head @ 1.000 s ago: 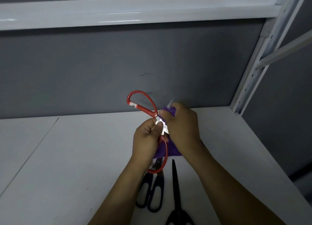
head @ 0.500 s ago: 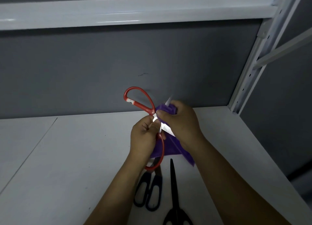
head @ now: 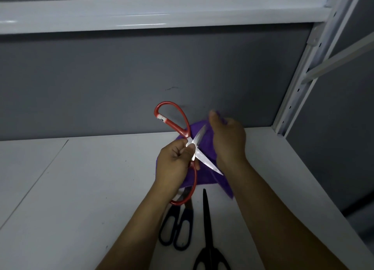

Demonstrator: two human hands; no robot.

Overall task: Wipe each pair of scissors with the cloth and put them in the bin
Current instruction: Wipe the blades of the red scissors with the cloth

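Observation:
Red-handled scissors (head: 183,128) are held up over the shelf with their blades spread apart. My left hand (head: 174,164) pinches them at the pivot. One bare blade points down to the right; the other blade's tip lies against the purple cloth (head: 204,164). My right hand (head: 228,140) grips that cloth behind the blades, and the cloth hangs down under it. No bin is in view.
Two more pairs lie on the white shelf (head: 70,188) below my hands: short dark-handled scissors (head: 178,229) and long black scissors (head: 208,235). A grey back wall, a white beam above and a white upright post (head: 293,87) at the right enclose the space.
My right hand slid up and right along the blade with the cloth, uncovering both blades. The scissors now show opened wide.

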